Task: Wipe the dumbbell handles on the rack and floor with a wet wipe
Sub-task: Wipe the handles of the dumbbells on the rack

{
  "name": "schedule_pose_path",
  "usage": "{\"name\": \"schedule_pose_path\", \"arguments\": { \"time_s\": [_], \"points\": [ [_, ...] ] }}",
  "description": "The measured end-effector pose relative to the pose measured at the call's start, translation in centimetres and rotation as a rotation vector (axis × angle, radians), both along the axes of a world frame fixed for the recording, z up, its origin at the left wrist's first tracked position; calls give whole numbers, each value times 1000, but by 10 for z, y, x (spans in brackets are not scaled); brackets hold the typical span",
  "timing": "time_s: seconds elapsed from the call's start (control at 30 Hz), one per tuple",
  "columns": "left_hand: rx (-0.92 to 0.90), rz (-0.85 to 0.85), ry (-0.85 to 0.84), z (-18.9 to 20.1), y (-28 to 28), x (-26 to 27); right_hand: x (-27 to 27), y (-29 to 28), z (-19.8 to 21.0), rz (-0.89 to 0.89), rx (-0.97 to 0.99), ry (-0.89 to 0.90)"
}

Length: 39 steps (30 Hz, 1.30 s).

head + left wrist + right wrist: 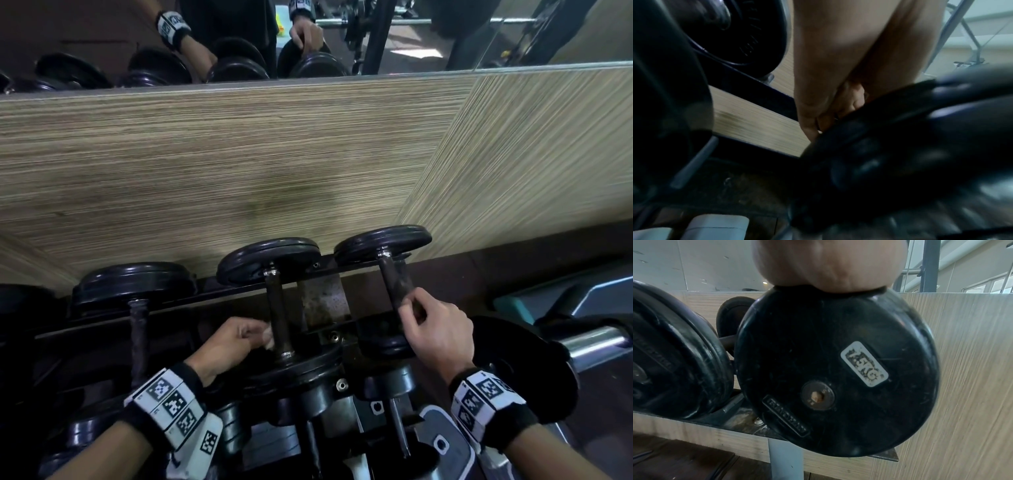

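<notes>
Black dumbbells lie side by side on the rack (322, 298). My left hand (239, 337) pinches a small white wet wipe (269, 337) against the lower end of the middle dumbbell's dark handle (278, 315). My right hand (424, 322) curls round the near end of the rightmost dumbbell's handle (394, 281). In the right wrist view that dumbbell's near plate (834, 373), marked 7.5KG, fills the frame, with my palm (828, 264) on top. The left wrist view is blurred; the left hand (838, 81) reaches behind a dark plate (900, 146), and the wipe is hidden.
A striped wood-grain wall panel (239, 154) stands right behind the rack, with a mirror (239, 37) above it. Another dumbbell (137, 308) lies to the left, and more sit on a lower tier (308, 411). A chrome bar end (596, 342) and grey equipment are at right.
</notes>
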<state>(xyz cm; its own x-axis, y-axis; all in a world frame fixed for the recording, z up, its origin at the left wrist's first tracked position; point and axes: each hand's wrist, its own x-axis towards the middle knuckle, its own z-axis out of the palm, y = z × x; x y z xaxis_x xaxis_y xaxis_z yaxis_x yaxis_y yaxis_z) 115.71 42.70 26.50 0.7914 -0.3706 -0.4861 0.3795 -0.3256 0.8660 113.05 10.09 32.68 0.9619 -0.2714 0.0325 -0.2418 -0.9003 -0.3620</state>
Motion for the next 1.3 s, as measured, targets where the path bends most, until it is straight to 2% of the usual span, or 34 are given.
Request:
{"name": "schedule_pose_path", "arguments": {
  "time_s": [0.07, 0.13, 0.3, 0.53, 0.6, 0.77, 0.87, 0.97, 1.07, 1.3],
  "points": [
    [-31, 194, -12, 8, -5, 20, 0, 0, 1, 2, -9, 10],
    [21, 262, -49, 12, -8, 43, 0, 0, 1, 5, -13, 14],
    [141, 154, 15, 5, -11, 53, -2, 0, 1, 0, 2, -1],
    [93, -81, 94, -11, -6, -1, -2, -1, -2, 4, 17, -11],
    [110, -56, 46, -7, -5, 7, -1, -1, -2, 6, 16, -12],
    [112, 219, -201, 19, -8, 45, -1, -1, -1, 12, 13, -13],
    [175, 141, -204, 18, -17, 43, -2, -2, -1, 14, 18, -10],
    [173, 52, -93, 5, -22, 20, -2, -2, -2, 16, 23, -1],
    [182, -37, -50, -9, -17, -2, -3, -2, -2, 26, 23, 0],
    [381, 23, -122, 0, -17, -20, -5, -2, -2, 41, 25, -20]
  ]
}}
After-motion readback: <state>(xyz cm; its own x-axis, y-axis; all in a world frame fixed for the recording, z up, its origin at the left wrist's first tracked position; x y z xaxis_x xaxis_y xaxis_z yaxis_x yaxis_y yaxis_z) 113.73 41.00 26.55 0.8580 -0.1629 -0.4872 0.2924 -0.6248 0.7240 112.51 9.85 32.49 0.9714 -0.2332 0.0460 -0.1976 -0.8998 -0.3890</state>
